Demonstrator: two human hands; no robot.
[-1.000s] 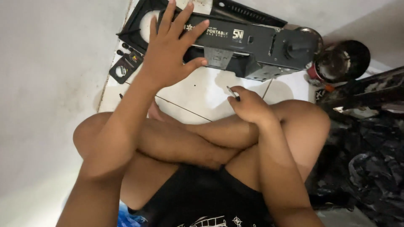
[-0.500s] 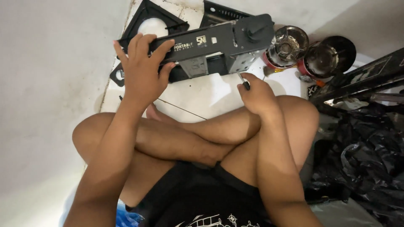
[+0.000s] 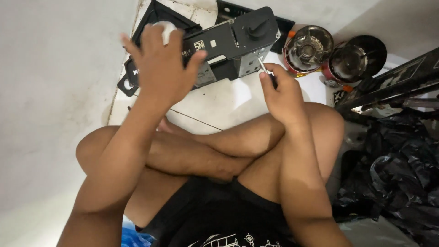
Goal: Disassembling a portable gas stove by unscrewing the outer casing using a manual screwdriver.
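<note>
A black portable gas stove [image 3: 228, 43] lies tipped on its side on the white tiled floor, its control knob [image 3: 260, 28] facing up. My left hand [image 3: 160, 68] grips the stove's left part, fingers curled over its edge. My right hand [image 3: 281, 93] holds a small screwdriver [image 3: 265, 68] with its metal tip against the stove's right end, below the knob. I sit cross-legged, knees just below both hands.
Two round burner parts, one red-rimmed [image 3: 308, 45] and one dark [image 3: 359, 57], lie to the stove's right. A black metal frame [image 3: 393, 82] and crumpled black plastic bags [image 3: 398, 178] fill the right side. A grey wall [image 3: 55, 91] runs along the left.
My left hand went from flat on the stove to gripping it and tilting it up. My right hand rose from my knee and brought the screwdriver tip to the stove's right end.
</note>
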